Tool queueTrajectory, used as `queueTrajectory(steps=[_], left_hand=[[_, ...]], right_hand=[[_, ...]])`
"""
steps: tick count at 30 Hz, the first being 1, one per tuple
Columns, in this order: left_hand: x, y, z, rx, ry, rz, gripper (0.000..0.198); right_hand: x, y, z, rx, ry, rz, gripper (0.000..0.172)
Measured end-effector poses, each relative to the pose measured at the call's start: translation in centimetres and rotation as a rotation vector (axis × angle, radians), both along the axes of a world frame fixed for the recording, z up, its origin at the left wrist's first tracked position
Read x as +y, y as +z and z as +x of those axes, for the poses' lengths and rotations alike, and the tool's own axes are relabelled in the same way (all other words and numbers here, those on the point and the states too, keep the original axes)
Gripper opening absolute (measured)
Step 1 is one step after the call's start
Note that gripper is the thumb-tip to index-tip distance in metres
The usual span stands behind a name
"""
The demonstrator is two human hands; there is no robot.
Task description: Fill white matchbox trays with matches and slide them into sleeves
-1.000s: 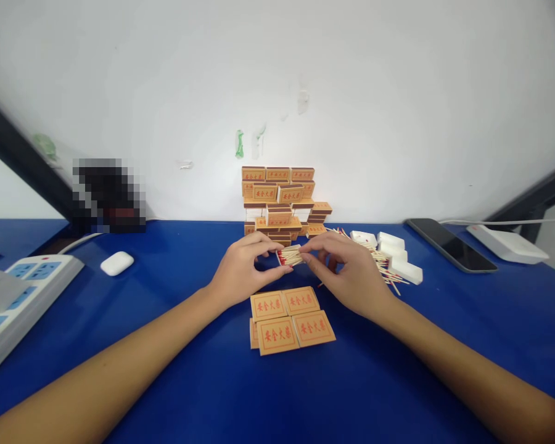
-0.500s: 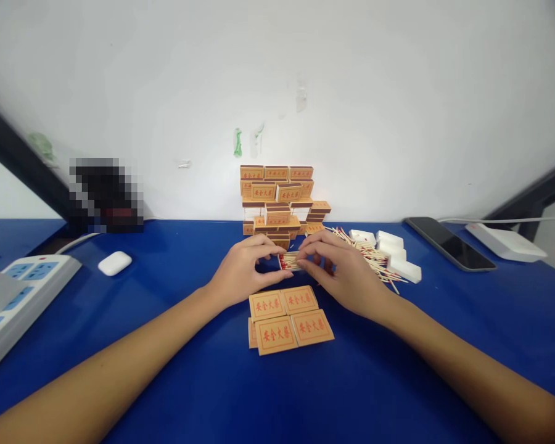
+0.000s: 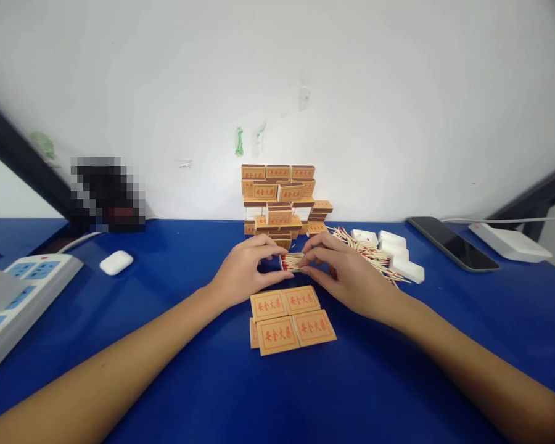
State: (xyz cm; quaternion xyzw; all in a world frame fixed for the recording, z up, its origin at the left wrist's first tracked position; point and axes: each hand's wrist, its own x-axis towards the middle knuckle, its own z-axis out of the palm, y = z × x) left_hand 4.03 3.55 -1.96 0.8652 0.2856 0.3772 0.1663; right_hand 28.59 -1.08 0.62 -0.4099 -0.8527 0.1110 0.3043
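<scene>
A small white matchbox tray [image 3: 282,263], filled with red-tipped matches [image 3: 292,262], lies between my two hands. My left hand [image 3: 247,266] grips its left end, thumb on the near side and fingers on the far side. At the right end, the bent fingers of my right hand [image 3: 340,266] close on the match ends; the fingertips partly cover that end of the tray. In front of my hands lie several orange matchbox sleeves [image 3: 277,335], flat and printed with red characters. Behind them stands a stack of matchboxes [image 3: 278,192] against the wall.
Right of my right hand is a heap of loose matches [image 3: 367,251] beside several white trays [image 3: 407,269]. A phone [image 3: 453,243] and a white device [image 3: 511,242] lie farther right. On the left are an earbud case [image 3: 116,263] and a power strip [image 3: 32,302].
My right hand's fingertips have moved slightly down and closer together at the tray's right end. My left hand keeps its grip. The whole view has shifted a little.
</scene>
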Motion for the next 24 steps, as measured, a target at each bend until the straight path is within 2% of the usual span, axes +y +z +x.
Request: queueTrajectory(steps=[9,16,24], left_hand=[[-0.1,0.2,0.0,-0.004,-0.016,-0.006,0.033],[-0.1,0.1,0.0,-0.003,-0.006,-0.019,0.032],[0.0,0.2,0.0,0.006,-0.003,-0.024,0.033]], right_hand=[[-0.1,-0.4,-1.2,0.038,-0.012,0.010,0.012],[0.2,-0.2,-0.1,-0.009,-0.067,0.104,0.012],[0.3,-0.5,0.0,-0.022,-0.021,0.093,0.011]])
